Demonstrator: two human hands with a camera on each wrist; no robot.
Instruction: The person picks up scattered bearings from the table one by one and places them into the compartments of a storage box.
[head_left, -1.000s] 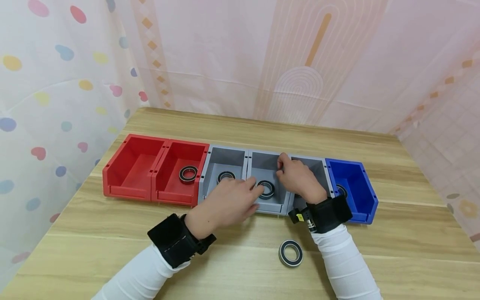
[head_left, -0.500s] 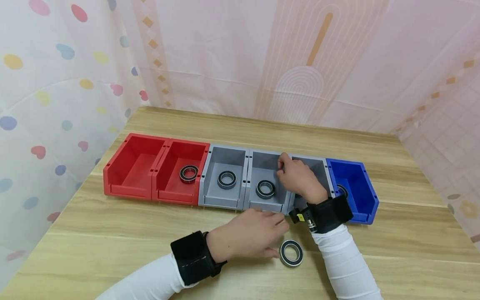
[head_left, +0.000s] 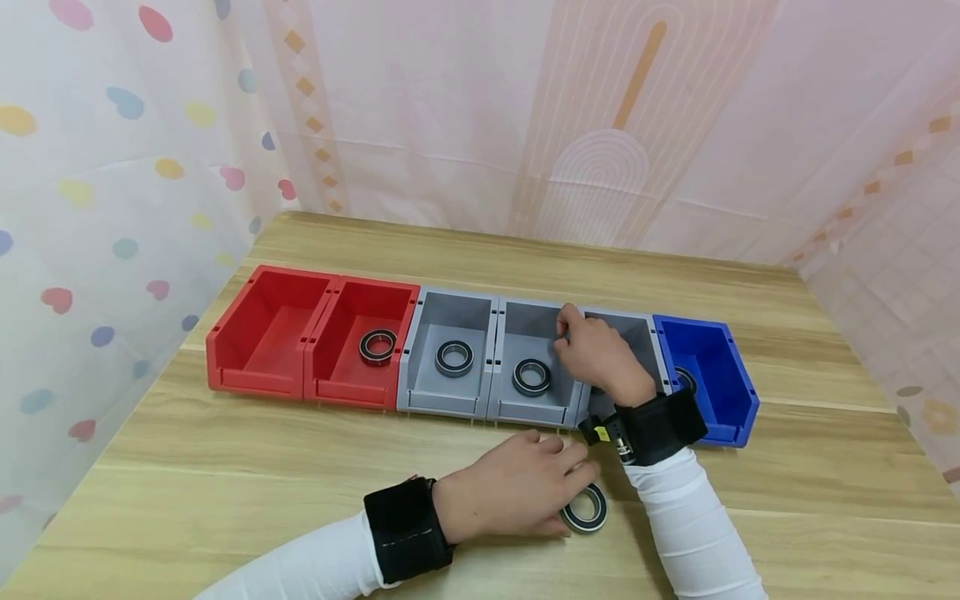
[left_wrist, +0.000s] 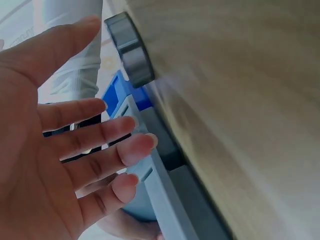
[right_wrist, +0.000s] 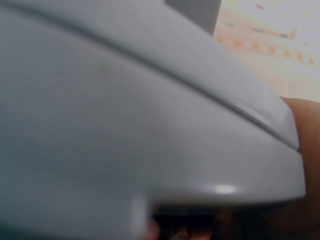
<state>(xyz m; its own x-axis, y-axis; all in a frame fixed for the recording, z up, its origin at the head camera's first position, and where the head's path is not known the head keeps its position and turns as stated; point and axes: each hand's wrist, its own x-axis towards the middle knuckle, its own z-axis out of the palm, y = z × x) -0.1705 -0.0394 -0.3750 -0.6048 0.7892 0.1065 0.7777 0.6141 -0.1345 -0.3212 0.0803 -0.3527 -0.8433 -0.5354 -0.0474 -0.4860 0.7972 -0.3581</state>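
A ball bearing (head_left: 597,512) with a black seal and steel rims lies on the table in front of the bins. My left hand (head_left: 521,487) is right beside it, fingers reaching over its left edge. In the left wrist view the fingers are spread and the thumb is apart from the bearing (left_wrist: 131,50). My right hand (head_left: 600,354) grips the wall between the middle and right grey bins, its curled fingers over the top edge. The grey bin wall (right_wrist: 150,125) fills most of the right wrist view. Part of the right hand's grip is hidden.
Bins stand in a row: two red (head_left: 273,333), several grey (head_left: 457,312), one blue (head_left: 712,367). Bearings lie in the right red bin (head_left: 377,347), the left grey (head_left: 454,358), the middle grey (head_left: 532,377) and the blue (head_left: 686,380). Curtains hang behind the table (head_left: 225,475).
My left hand has moved from over the grey bins down and to the right, to the loose bearing. The right hand has stayed at the bin wall.
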